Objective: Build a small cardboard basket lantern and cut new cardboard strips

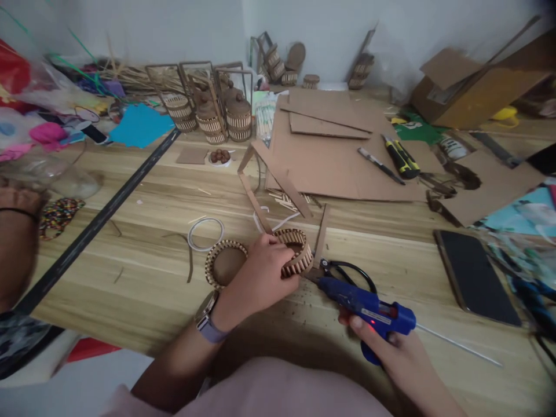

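My left hand [264,269], with a watch on its wrist, is closed on a small round slatted basket [299,260] tilted above the table. A tall angular strip frame [254,200] rises from the basket's far left side. In my right hand [391,347] is a blue glue gun [360,304], its nozzle close to the basket's right side; whether it touches I cannot tell. A thin glue stick [460,344] pokes from its back. Beside my left wrist lies another slatted ring [211,269] with a brown base. Black-handled scissors [358,272] lie partly behind the glue gun.
Finished small baskets [238,119] with tall handles stand at the back. Cardboard sheets [321,168] hold a yellow-black cutter [402,156]. A phone [475,278] lies right, a white ring [206,220] left of centre. Another person's arm [17,243] rests at far left.
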### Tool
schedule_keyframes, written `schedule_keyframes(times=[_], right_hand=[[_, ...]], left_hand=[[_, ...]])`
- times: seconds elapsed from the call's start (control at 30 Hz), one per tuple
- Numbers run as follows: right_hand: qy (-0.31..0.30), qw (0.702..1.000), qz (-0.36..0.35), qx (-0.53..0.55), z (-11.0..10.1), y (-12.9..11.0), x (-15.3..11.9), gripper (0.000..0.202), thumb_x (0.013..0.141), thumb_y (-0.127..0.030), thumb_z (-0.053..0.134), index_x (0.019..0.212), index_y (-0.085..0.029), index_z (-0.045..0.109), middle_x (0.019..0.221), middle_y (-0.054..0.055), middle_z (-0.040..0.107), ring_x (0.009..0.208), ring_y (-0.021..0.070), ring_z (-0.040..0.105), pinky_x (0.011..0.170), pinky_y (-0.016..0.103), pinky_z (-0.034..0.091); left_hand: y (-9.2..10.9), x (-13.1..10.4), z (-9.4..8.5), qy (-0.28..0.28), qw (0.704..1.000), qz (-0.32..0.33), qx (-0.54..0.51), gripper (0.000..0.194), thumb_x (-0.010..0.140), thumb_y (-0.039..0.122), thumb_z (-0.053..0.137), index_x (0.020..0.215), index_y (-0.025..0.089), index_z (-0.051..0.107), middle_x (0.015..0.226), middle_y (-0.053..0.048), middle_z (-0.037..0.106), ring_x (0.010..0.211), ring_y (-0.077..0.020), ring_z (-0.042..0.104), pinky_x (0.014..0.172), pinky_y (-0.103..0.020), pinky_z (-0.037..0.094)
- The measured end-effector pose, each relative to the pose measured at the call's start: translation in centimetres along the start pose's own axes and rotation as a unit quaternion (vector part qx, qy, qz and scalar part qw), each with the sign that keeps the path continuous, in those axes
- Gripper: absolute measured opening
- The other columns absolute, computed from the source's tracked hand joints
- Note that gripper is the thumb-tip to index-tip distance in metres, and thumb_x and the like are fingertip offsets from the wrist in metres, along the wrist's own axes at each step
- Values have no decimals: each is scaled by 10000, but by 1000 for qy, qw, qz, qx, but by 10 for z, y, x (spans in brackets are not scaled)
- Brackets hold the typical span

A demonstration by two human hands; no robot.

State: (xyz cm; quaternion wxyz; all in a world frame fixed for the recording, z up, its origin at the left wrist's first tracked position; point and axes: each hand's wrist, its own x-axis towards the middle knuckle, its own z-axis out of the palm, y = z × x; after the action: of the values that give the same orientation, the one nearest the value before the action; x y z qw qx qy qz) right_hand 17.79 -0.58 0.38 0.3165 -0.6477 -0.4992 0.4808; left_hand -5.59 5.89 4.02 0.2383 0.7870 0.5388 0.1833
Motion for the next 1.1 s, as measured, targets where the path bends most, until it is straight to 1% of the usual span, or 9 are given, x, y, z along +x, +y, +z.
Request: schedule_keyframes(times=[0.07,0.3,0.47,0.6,0.67,0.77,0.9,0.97,1.1], right_hand=[[25,1000,0,-5,3,0,-3,419,716,-628,690,739,-213,741,695,66,738,637,227,666,601,308,553],[57,998,-2,-30,5,2,-4,396,694,-620,696,649,-226,703,605,45,686,563,213,607,526,304,517],[46,998,-11,-37,3,4,-1,381,698,-605,693,658,-226,682,611,39,676,568,209,610,555,308,533],[30,997,-33,-65,1,3,1,395,703,-610,685,595,-235,625,568,36,641,611,233,633,596,332,552],[39,996,-42,-73,1,3,1,387,716,-614,669,624,-239,633,603,44,659,683,258,659,639,352,560],[32,995,-52,-80,2,3,-1,365,725,-602,663,765,-241,696,713,60,718,772,296,686,678,383,566],[61,993,-49,-91,5,3,-5,368,765,-574,627,891,-242,720,859,72,758,869,317,697,772,409,559],[65,992,-47,-96,6,2,-6,371,764,-580,621,866,-237,718,850,72,758,866,316,700,794,413,555],[76,991,-50,-98,6,0,-6,388,724,-621,645,691,-235,659,725,63,725,839,316,699,787,410,563]], left_hand=[[0,-1,0,0,1000,0,-8,174,769,135,667,663,206,548,798,-18,669,999,-241,543,909,-369,463],[0,-1,-2,-4,1000,-6,-8,173,769,145,673,659,203,551,799,-15,666,1009,-241,532,921,-377,458],[0,-2,-2,-2,1000,-1,-16,184,767,136,674,658,202,542,793,-14,669,1003,-247,535,925,-381,454],[0,-2,-2,-2,1000,0,-21,189,766,119,666,655,199,536,791,-15,670,1011,-250,531,934,-385,451],[1,-2,-2,-2,1000,-2,-22,196,769,122,664,651,201,530,786,-16,665,1013,-249,531,934,-384,452],[1,-2,-3,-2,1000,-5,-25,196,772,136,672,654,202,531,779,-19,660,1008,-249,533,928,-384,453],[1,-2,-4,-2,1000,-7,-28,187,769,135,679,662,200,539,780,-18,663,1009,-251,529,934,-386,447],[0,-2,-4,-1,1000,-7,-28,190,769,137,676,659,200,535,778,-18,662,1008,-253,527,934,-388,446],[0,-3,-4,-8,999,-1,-36,185,775,139,656,658,197,525,778,-23,659,1001,-252,524,926,-386,447]])
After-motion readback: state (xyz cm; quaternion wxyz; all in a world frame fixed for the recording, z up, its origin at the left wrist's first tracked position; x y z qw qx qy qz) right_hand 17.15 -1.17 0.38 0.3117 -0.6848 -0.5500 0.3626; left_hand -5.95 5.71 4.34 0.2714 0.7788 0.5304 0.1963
